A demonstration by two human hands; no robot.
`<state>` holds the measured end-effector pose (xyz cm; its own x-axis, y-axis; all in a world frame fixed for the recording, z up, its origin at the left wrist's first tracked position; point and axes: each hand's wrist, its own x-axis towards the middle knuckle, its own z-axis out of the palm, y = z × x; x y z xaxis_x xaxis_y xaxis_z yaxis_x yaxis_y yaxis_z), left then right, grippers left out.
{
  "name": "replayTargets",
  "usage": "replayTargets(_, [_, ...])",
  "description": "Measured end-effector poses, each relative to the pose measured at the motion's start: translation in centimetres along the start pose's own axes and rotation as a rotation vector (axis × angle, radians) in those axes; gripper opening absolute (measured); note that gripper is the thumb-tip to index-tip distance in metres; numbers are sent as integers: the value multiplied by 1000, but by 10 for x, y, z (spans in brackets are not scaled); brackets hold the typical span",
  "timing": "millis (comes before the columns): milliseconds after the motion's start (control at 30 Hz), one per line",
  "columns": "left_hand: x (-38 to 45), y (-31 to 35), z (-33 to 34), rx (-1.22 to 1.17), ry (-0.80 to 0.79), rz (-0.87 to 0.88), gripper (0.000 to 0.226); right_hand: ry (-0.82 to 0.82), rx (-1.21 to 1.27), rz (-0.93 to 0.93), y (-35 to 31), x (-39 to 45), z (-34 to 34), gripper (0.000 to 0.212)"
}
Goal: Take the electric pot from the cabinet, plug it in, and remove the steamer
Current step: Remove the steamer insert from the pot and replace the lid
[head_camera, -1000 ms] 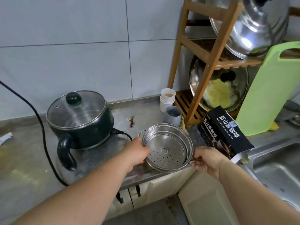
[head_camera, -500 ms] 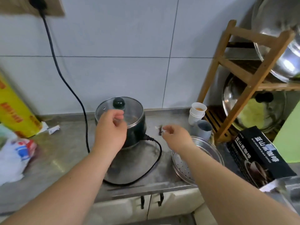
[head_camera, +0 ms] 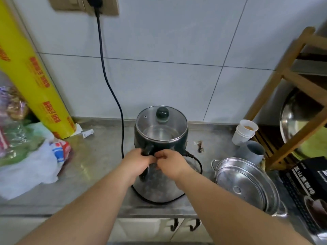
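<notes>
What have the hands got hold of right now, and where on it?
The left hand grips the electric pot by its black handle; the right hand touches there too.

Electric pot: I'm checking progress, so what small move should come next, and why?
Probably let go. The steamer already sits out on the counter, the cord is plugged in, yet the left hand and right hand meet at the electric pot handle.

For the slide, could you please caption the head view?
Both hands, left hand and right hand, at the plugged-in electric pot's handle; steamer beside it on the counter.
</notes>
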<state>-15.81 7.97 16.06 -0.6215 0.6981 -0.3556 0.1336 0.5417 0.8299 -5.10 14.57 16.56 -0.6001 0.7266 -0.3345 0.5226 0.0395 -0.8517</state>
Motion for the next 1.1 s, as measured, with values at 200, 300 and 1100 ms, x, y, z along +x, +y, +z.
replayTargets(200, [8, 6, 3, -97, 121, 5, 24, -127, 74, 68, 13, -12, -16, 32])
replayTargets(300, [3, 23, -11, -135, 134, 61, 19, -317, 51, 111, 16, -19, -23, 32])
replayTargets(1100, [-66, 52, -93, -359, 537, 34, 24, -23, -708, 152, 20, 56, -85, 54])
